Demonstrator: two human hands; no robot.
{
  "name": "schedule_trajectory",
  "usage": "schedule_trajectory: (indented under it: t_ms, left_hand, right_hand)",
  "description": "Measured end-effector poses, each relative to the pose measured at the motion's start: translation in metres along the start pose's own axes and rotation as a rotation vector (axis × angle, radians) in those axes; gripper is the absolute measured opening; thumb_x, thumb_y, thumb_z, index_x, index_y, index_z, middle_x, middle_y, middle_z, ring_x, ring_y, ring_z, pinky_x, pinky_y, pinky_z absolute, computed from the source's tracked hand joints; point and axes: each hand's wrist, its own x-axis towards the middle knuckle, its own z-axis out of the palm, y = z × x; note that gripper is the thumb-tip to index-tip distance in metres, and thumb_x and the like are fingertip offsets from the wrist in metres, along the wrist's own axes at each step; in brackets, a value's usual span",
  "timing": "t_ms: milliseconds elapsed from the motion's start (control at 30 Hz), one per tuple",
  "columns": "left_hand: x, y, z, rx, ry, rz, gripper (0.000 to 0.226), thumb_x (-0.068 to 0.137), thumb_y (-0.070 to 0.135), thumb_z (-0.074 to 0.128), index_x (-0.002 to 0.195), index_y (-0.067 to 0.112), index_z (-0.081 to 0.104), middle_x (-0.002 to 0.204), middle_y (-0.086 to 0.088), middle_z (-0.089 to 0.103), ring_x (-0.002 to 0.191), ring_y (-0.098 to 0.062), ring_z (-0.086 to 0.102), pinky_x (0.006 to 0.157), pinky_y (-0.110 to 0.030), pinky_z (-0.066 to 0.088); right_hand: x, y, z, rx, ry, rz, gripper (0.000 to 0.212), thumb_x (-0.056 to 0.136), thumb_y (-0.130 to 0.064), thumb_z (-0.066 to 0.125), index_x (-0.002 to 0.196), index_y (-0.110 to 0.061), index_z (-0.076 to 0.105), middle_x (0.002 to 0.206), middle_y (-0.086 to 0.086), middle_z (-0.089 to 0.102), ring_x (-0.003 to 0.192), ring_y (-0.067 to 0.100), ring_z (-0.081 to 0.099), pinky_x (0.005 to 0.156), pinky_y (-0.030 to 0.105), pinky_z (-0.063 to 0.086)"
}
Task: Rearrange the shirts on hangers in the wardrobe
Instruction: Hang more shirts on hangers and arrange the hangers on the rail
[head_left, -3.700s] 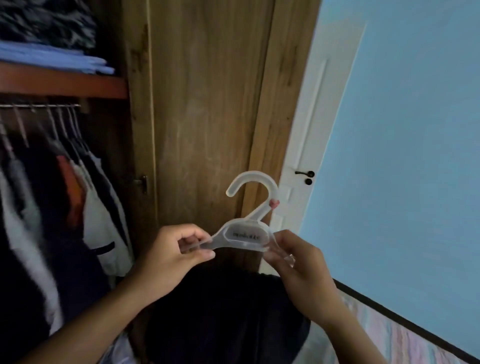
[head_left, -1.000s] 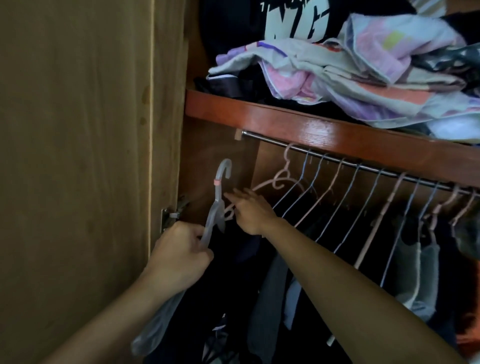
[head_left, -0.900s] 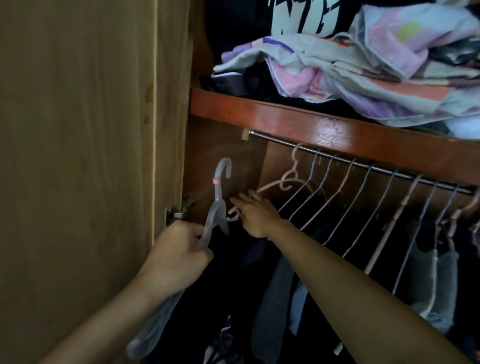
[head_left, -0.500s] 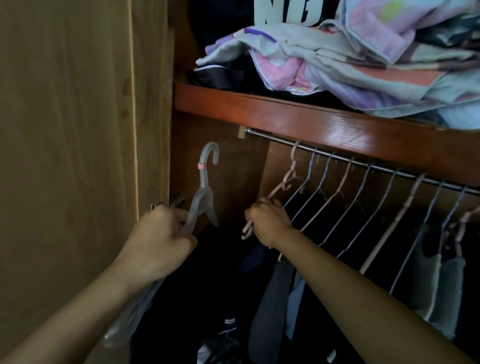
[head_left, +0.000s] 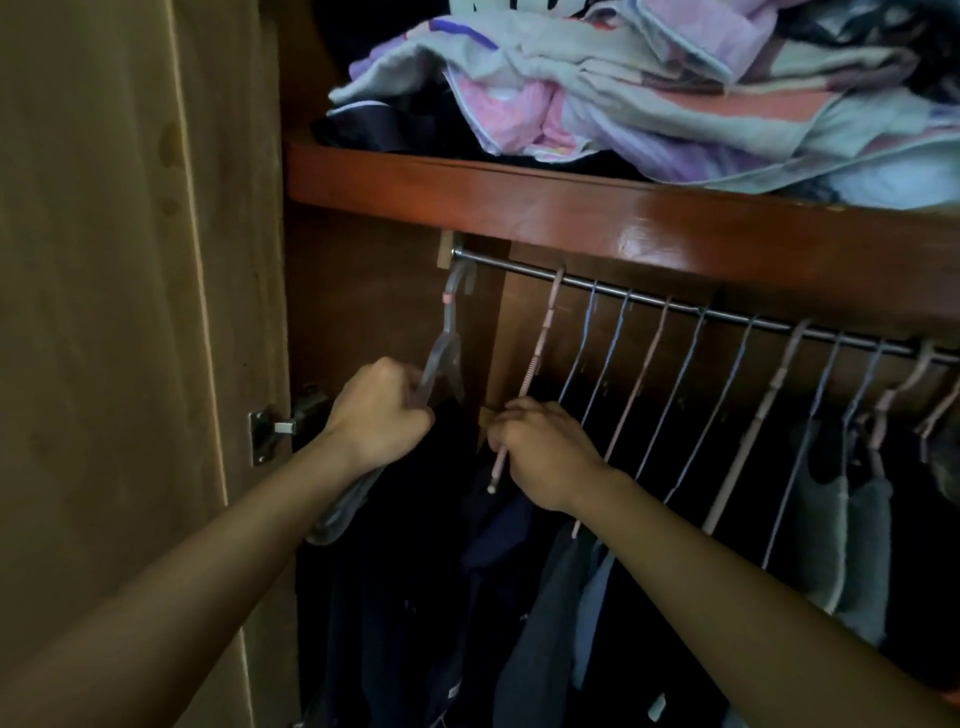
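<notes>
I'm looking into an open wooden wardrobe: its door (head_left: 130, 312) stands at the left with a metal hinge (head_left: 270, 431) at its edge, and a reddish-brown shelf (head_left: 571, 208) runs across the top, piled with crumpled pastel bedding and clothes (head_left: 649, 98). Under the shelf a metal rail (head_left: 649, 301) slopes to the right, carrying a row of thin pink and blue hangers (head_left: 691, 364) with dark and grey shirts (head_left: 545, 623) below them. My left hand (head_left: 379, 415) is curled tight around the shoulder of a translucent plastic hanger (head_left: 447, 348), whose hook sits right at the left end of the rail, beside the wooden bracket; I cannot tell whether it is fully seated on the rail. A dark shirt (head_left: 395, 571) hangs from it. My right hand (head_left: 545, 452) is closed around the sloping arm of the pink hanger (head_left: 540, 358) nearest that end, its hook on the rail, with a clear gap between the two hangers.
</notes>
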Motion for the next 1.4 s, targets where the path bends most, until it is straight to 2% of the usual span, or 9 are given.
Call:
schedule_trajectory:
  t_ms: [100,267,500,700,900,1000,1167,1333,1400]
  left_hand:
    - [0.028,0.0,0.007,-0.006,-0.025,0.016,0.013,0.072,0.006,0.063,0.067,0.016,0.071,0.065,-0.001,0.068,0.065,-0.019,0.066,0.053,-0.029,0.048]
    - [0.073,0.009,0.021,-0.033,-0.016,0.065,0.014,0.076,0.006,0.063,0.08,0.012,0.075,0.073,-0.005,0.071,0.074,-0.022,0.069,0.066,-0.034,0.057]
    - [0.128,0.02,0.044,-0.151,0.005,0.103,0.017,0.075,0.006,0.063,0.081,0.015,0.077,0.069,-0.007,0.072,0.064,-0.022,0.07,0.066,-0.039,0.061]
    - [0.148,-0.002,0.074,-0.235,-0.032,0.035,0.017,0.076,0.004,0.064,0.084,0.013,0.076,0.067,-0.007,0.071,0.06,-0.019,0.07,0.057,-0.032,0.058]
    - [0.149,-0.016,0.086,-0.238,-0.086,0.042,0.021,0.083,0.007,0.064,0.092,0.024,0.072,0.074,-0.001,0.072,0.057,-0.009,0.068,0.05,-0.02,0.05]
    - [0.147,-0.012,0.082,-0.209,-0.164,0.023,0.022,0.086,0.01,0.065,0.1,0.026,0.069,0.082,0.001,0.071,0.064,-0.014,0.069,0.057,-0.025,0.054]
    - [0.132,-0.01,0.063,-0.073,-0.193,0.031,0.036,0.082,0.031,0.069,0.118,0.033,0.066,0.098,0.003,0.066,0.083,-0.016,0.059,0.07,-0.023,0.044]
    - [0.095,0.003,0.034,0.011,-0.137,0.096,0.041,0.084,0.03,0.064,0.124,0.032,0.061,0.111,-0.005,0.069,0.099,-0.029,0.065,0.084,-0.035,0.055]
    - [0.078,0.004,0.022,0.008,-0.142,0.095,0.039,0.084,0.03,0.064,0.123,0.031,0.062,0.113,-0.003,0.069,0.1,-0.028,0.064,0.081,-0.031,0.053]
  right_hand:
    - [-0.002,0.003,0.002,-0.01,-0.008,0.01,0.021,0.082,-0.002,0.059,0.097,-0.015,0.067,0.106,0.001,0.066,0.118,0.022,0.048,0.099,0.035,0.038]
    - [-0.003,0.005,0.003,-0.017,-0.01,0.023,0.018,0.082,-0.004,0.06,0.096,-0.013,0.067,0.103,0.003,0.066,0.115,0.022,0.049,0.098,0.038,0.039]
    - [0.003,0.0,0.004,0.037,-0.023,0.042,0.018,0.084,-0.006,0.06,0.098,-0.012,0.068,0.107,0.005,0.066,0.117,0.024,0.047,0.098,0.039,0.04]
    - [0.008,-0.003,0.001,0.098,-0.029,0.049,0.018,0.084,-0.007,0.059,0.099,-0.01,0.068,0.105,0.008,0.065,0.111,0.024,0.05,0.092,0.042,0.043]
    - [0.011,-0.006,0.002,0.176,-0.042,0.09,0.022,0.086,-0.005,0.058,0.104,-0.009,0.07,0.107,0.009,0.064,0.11,0.025,0.05,0.093,0.041,0.043]
    - [0.012,-0.011,-0.001,0.214,-0.042,0.12,0.022,0.088,-0.001,0.055,0.102,-0.009,0.07,0.107,0.007,0.065,0.112,0.024,0.05,0.096,0.039,0.042]
    - [0.01,-0.02,-0.012,0.214,-0.032,0.154,0.023,0.093,-0.002,0.049,0.105,-0.006,0.069,0.108,0.008,0.067,0.108,0.023,0.052,0.092,0.04,0.045]
    - [0.003,-0.03,-0.034,0.195,-0.058,0.189,0.036,0.096,-0.011,0.051,0.131,-0.013,0.059,0.124,0.009,0.064,0.115,0.025,0.051,0.092,0.041,0.047]
    - [-0.001,-0.034,-0.043,0.171,-0.057,0.191,0.041,0.095,-0.013,0.053,0.136,-0.015,0.054,0.124,0.01,0.063,0.115,0.027,0.051,0.091,0.041,0.047]
